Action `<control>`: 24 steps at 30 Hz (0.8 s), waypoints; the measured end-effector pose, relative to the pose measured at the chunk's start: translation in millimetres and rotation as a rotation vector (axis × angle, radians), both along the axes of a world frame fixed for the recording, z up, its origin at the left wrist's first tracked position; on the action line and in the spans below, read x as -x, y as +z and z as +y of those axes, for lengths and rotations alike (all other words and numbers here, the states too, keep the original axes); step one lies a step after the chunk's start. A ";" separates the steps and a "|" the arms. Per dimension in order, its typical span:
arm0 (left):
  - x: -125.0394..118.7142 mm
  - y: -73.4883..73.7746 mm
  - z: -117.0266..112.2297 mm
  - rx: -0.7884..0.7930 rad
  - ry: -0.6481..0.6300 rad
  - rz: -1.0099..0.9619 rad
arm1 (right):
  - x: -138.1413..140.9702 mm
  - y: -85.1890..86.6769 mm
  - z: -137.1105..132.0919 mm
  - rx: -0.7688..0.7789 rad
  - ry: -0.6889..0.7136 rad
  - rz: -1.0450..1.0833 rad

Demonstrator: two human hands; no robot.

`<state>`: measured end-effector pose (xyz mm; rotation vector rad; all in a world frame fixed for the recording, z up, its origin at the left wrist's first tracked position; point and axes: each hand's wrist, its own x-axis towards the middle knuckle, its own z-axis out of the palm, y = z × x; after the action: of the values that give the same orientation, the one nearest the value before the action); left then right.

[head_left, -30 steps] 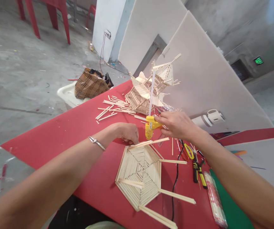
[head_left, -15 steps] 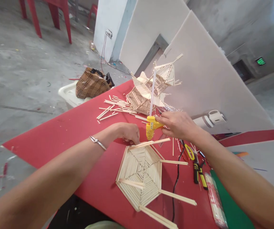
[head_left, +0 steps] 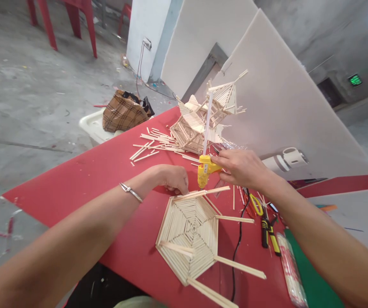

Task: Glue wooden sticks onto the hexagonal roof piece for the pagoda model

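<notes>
My right hand (head_left: 239,167) grips a yellow hot glue gun (head_left: 204,172), a long translucent glue stick (head_left: 208,124) standing up out of its back. The gun points down, just above the far edge of a hexagonal panel (head_left: 199,252) built of thin wooden sticks. My left hand (head_left: 176,179) is closed at that far edge, its fingertips bent down and hidden, so whatever they pinch cannot be made out. Paired stick posts (head_left: 241,267) rise from the panel's corners. One pair of sticks (head_left: 217,190) lies just below the gun's nozzle.
Behind stands a tiered stick model (head_left: 190,128), with loose sticks (head_left: 158,141) beside it. At right lie pliers (head_left: 272,235), yellow-handled scissors (head_left: 256,205), a bundle of packed sticks (head_left: 291,269) and a black cord (head_left: 239,239). A white cup-like container (head_left: 294,158) stands by the white board (head_left: 286,107).
Both hands, the glue gun and the panel keep nearly the same places relative to each other. The view has shifted slightly.
</notes>
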<state>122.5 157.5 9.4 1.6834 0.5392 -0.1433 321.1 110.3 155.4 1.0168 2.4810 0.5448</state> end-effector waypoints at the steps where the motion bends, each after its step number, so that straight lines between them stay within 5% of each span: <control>1: -0.2 -0.5 0.0 0.001 0.000 -0.002 | -0.3 0.4 -0.2 0.000 0.000 -0.002; 24: 0.6 9.4 4.1 0.040 -0.110 0.020 | -7.3 7.0 -7.1 -0.030 -0.143 0.204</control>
<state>121.9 161.6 18.9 1.6740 0.4560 -0.2492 328.3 103.2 162.4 1.3095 2.5532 0.4549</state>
